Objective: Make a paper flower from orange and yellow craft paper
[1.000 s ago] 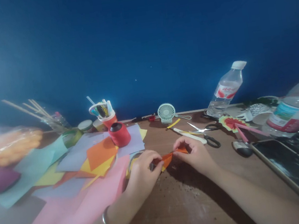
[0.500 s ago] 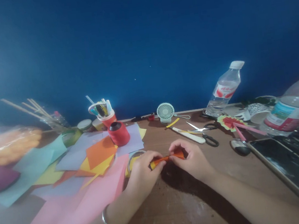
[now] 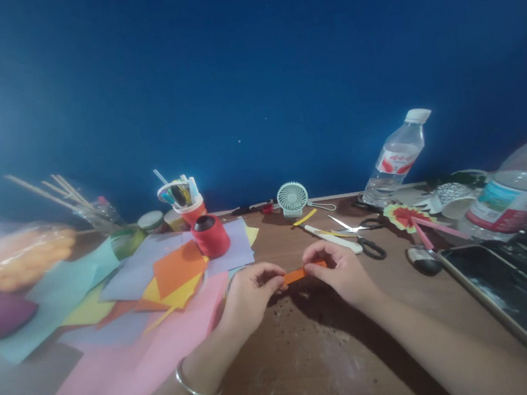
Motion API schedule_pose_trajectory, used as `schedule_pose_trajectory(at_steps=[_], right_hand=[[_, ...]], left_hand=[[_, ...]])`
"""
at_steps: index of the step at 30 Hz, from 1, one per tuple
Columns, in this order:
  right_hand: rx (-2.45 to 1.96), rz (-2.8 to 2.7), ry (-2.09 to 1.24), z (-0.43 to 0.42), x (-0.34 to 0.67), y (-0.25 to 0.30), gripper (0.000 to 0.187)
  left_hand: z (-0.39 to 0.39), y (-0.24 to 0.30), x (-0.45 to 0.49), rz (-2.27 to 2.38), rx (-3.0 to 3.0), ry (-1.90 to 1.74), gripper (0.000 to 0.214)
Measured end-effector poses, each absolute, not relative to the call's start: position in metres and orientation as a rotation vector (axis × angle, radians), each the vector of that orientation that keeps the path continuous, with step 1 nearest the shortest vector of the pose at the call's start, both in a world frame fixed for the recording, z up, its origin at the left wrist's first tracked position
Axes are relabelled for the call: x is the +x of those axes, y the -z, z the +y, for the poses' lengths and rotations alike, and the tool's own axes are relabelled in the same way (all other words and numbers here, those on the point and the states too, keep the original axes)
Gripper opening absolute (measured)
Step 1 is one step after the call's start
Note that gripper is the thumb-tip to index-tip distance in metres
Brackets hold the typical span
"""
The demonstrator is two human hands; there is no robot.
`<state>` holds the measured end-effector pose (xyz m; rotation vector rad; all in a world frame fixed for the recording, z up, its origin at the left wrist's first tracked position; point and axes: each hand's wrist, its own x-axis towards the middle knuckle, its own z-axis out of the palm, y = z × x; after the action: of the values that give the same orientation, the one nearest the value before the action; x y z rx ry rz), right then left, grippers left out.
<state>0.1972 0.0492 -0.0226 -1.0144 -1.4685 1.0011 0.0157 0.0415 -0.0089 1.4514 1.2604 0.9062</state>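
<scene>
Near the middle of the wooden table [image 3: 313, 364], beside the pink sheets [image 3: 167, 350], we pinch a folded orange paper strip [image 3: 295, 275] between left hand [image 3: 249, 295] and right hand [image 3: 343, 274], seemingly mid-crease; any next fold calls for steady, aligned fingertips.

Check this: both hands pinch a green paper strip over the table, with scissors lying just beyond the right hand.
Wrong colour: the paper strip is orange, not green, as the head view shows. Otherwise right: the left hand and right hand pinch it over the table, with scissors just beyond the right hand.
</scene>
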Motion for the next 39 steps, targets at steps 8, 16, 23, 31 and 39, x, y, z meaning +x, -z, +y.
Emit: schedule_pose_trajectory(at_steps=[8, 16, 23, 31, 39], right_hand=[[-0.915, -1.795, -0.798, 0.0488, 0.2017, 0.0193, 0.012], [-0.958, -1.83, -0.765, 0.0492, 0.2033, 0.0172, 0.007], [-0.978, -1.832, -0.729, 0.0491, 0.2034, 0.0162, 0.007], [-0.971, -1.816, -0.728, 0.0487, 0.2033, 0.0155, 0.004], [-0.975, -1.836, -0.682, 0.0466, 0.2022, 0.0142, 0.008]], left_hand=[[0.0439, 0.0098, 0.0138, 1.187, 1.437, -1.01, 0.005], [0.0411, 0.0036, 0.0122, 1.213, 1.811, -0.965, 0.004], [0.0381, 0.0048, 0.0112, 1.242, 2.042, -0.994, 0.016], [0.0367, 0.0017, 0.0114, 1.215, 2.163, -1.036, 0.007], [0.0389, 0.0075, 0.0106, 1.254, 1.959, -1.058, 0.008]])
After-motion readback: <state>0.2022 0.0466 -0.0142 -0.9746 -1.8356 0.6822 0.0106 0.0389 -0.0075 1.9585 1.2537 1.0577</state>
